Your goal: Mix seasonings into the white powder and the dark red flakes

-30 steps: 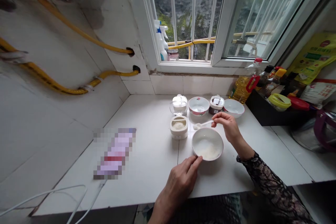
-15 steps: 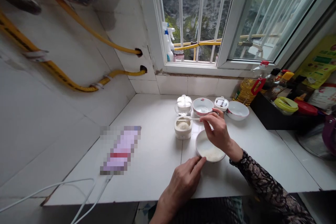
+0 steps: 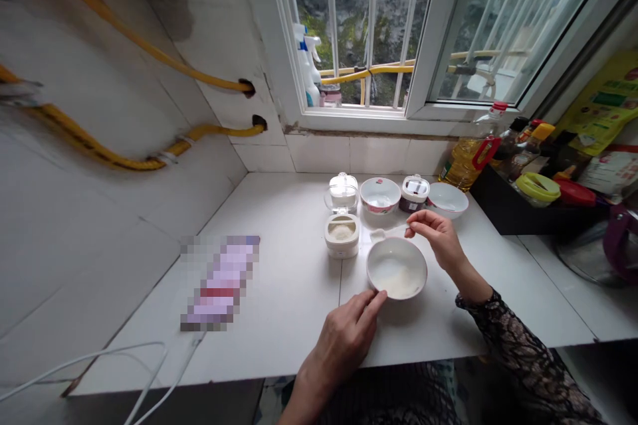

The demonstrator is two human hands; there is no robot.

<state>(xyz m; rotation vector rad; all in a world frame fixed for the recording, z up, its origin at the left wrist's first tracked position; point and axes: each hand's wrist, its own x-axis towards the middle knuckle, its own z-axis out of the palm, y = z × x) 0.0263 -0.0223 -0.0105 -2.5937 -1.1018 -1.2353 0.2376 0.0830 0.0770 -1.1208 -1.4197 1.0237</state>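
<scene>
My right hand (image 3: 438,239) pinches the handle of a small white plastic spoon (image 3: 391,232), whose scoop sits just beyond the far rim of a white ceramic bowl (image 3: 396,269). The bowl holds a little white powder (image 3: 396,279). My left hand (image 3: 343,339) rests at the bowl's near left, fingertips on its rim. Left of the bowl stands an open white container of pale powder (image 3: 341,236). Behind them are a lidded glass jar (image 3: 343,192), a patterned small bowl (image 3: 379,194), a dark-filled jar (image 3: 413,192) and a white bowl (image 3: 447,200).
A tiled white counter (image 3: 284,325) runs beneath a barred window (image 3: 353,26). To the right, a cooking oil bottle (image 3: 466,159) stands beside a black tray (image 3: 518,212) of condiments. A pixelated flat object (image 3: 219,282) and a white cable (image 3: 149,358) lie left; yellow hoses (image 3: 219,131) cross the wall.
The spoon has swung back rightward from above the powder container to the bowl's far rim. My right hand has moved right with it. My left hand stays on the rim.
</scene>
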